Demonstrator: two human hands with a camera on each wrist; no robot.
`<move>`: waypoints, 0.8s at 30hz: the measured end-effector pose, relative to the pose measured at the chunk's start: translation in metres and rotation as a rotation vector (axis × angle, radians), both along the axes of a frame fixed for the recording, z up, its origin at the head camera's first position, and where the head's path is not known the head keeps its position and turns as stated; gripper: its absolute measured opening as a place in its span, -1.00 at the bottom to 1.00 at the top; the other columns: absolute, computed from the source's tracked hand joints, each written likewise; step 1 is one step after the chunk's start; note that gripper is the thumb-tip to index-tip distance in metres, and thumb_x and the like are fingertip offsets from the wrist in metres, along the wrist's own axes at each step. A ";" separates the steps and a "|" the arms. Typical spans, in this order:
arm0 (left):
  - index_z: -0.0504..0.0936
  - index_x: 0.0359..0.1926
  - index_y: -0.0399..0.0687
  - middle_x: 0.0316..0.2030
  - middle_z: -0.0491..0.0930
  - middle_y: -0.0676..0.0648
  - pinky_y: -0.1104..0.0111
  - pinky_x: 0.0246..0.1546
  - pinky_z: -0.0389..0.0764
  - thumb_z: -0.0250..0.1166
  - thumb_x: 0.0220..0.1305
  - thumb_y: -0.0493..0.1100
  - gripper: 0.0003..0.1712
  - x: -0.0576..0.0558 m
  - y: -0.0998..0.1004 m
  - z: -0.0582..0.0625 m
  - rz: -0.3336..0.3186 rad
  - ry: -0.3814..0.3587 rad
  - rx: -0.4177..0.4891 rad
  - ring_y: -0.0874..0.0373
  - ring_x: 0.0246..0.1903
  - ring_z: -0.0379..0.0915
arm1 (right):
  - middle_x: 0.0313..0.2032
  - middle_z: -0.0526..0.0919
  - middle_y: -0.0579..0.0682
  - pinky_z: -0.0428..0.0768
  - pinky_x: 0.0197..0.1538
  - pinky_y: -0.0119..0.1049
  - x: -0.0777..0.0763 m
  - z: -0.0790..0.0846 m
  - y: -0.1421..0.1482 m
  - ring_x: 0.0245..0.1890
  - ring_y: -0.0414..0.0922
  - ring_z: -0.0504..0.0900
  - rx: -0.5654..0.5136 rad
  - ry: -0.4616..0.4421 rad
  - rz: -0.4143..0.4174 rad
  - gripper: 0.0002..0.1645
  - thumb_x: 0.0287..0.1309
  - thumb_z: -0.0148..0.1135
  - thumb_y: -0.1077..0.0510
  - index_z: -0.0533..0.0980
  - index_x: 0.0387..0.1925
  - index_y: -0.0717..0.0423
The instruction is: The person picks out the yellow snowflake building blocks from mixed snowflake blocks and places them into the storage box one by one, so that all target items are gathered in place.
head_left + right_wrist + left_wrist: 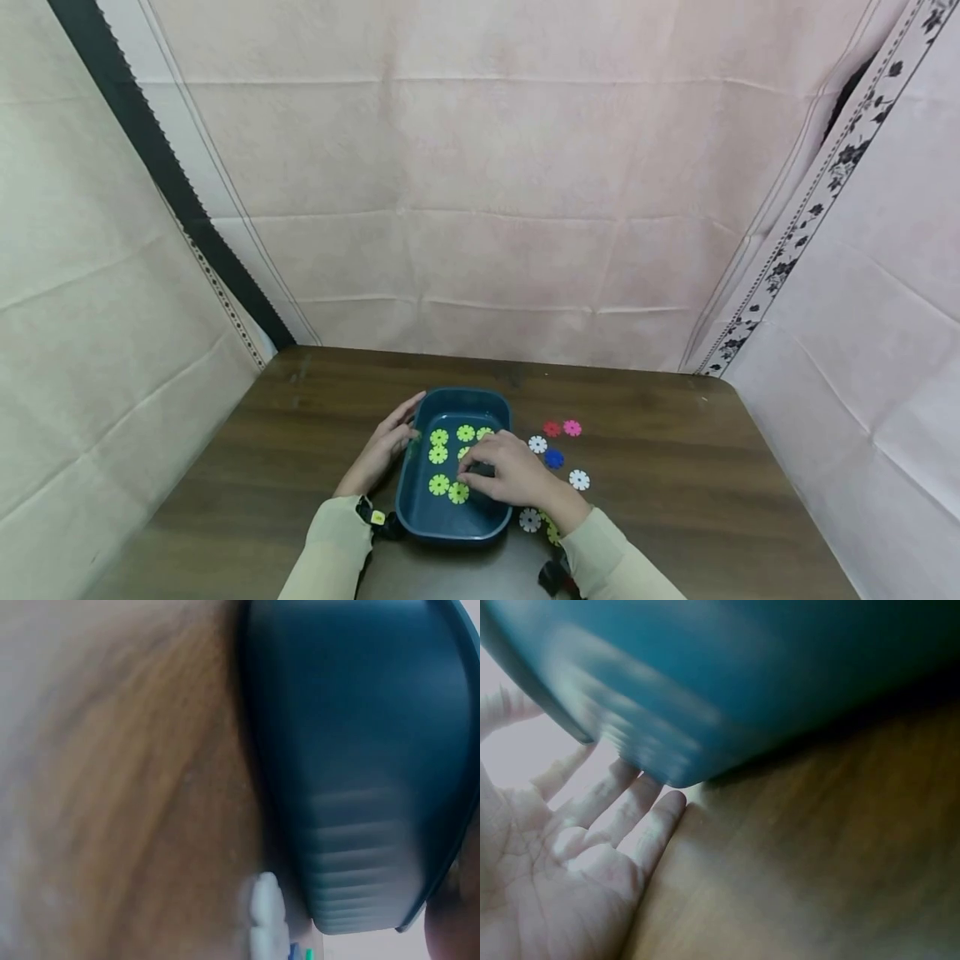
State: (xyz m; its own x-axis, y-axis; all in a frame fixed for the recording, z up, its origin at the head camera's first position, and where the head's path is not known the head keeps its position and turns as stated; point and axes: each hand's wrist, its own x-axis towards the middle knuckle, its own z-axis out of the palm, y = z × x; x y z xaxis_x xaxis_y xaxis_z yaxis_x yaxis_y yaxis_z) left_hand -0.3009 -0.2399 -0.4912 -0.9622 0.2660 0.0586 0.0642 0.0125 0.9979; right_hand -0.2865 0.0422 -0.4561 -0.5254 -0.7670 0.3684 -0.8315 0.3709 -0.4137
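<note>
A deep blue tray [453, 527] stands on the table, and several yellow-green flower-shaped discs [438, 484] lie on its floor. My left hand [386, 447] rests against the tray's left side, its fingers extended along the outer wall [727, 697] in the left wrist view. Over the tray's right half reaches my right hand [506, 468], with bent fingers and thumb low above the tray floor, close to the discs. Whether a disc is between those fingertips is hidden. In the right wrist view, the tray's outer wall [352, 750] fills the right side.
Right of the tray, loose flower discs lie on the wooden table [675, 483]: red [552, 429], pink [572, 427], blue [553, 458] and several white ones [579, 479]. More yellow-green discs [553, 533] lie partly under my right wrist. Pale cloth [480, 183] hangs behind the table.
</note>
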 end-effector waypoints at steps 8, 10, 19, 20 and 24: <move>0.24 0.52 0.29 0.47 0.22 -0.06 0.04 0.28 0.37 0.03 0.43 -0.29 -0.30 -0.002 0.000 0.003 -0.003 0.010 0.002 -0.12 0.38 0.25 | -0.25 0.67 -0.45 0.47 -0.04 -0.28 -0.001 -0.003 0.001 -0.18 -0.36 0.54 -0.096 -0.015 -0.040 -0.83 0.36 0.23 -0.13 0.69 -0.22 -0.25; 0.23 0.52 0.29 0.48 0.21 -0.07 0.03 0.28 0.37 0.03 0.44 -0.29 -0.30 -0.001 0.000 0.003 -0.002 0.011 0.002 -0.13 0.38 0.25 | -0.25 0.67 -0.45 0.47 -0.03 -0.27 -0.001 -0.004 0.001 -0.18 -0.35 0.54 -0.108 -0.020 -0.052 -0.82 0.36 0.22 -0.14 0.69 -0.22 -0.26; 0.24 0.51 0.29 0.48 0.20 -0.06 0.00 0.29 0.35 0.03 0.43 -0.29 -0.30 0.000 0.002 0.003 0.000 -0.007 0.000 -0.13 0.38 0.24 | -0.26 0.66 -0.45 0.46 -0.05 -0.29 0.001 -0.006 0.003 -0.20 -0.35 0.54 -0.122 -0.026 -0.054 -0.83 0.36 0.22 -0.14 0.68 -0.24 -0.27; 0.24 0.51 0.30 0.48 0.21 -0.06 -0.01 0.29 0.35 0.03 0.43 -0.29 -0.30 0.000 0.002 0.003 0.002 -0.006 -0.001 -0.12 0.38 0.25 | -0.26 0.66 -0.45 0.46 -0.05 -0.28 0.001 -0.006 0.002 -0.20 -0.35 0.54 -0.128 -0.027 -0.055 -0.84 0.36 0.23 -0.13 0.68 -0.24 -0.27; 0.25 0.51 0.30 0.47 0.22 -0.05 0.02 0.27 0.37 0.03 0.42 -0.30 -0.30 0.000 0.003 0.003 0.008 -0.006 -0.003 -0.12 0.37 0.26 | -0.26 0.66 -0.45 0.47 -0.06 -0.25 0.002 -0.005 0.003 -0.20 -0.36 0.53 -0.150 -0.057 -0.052 -0.84 0.35 0.24 -0.13 0.69 -0.24 -0.26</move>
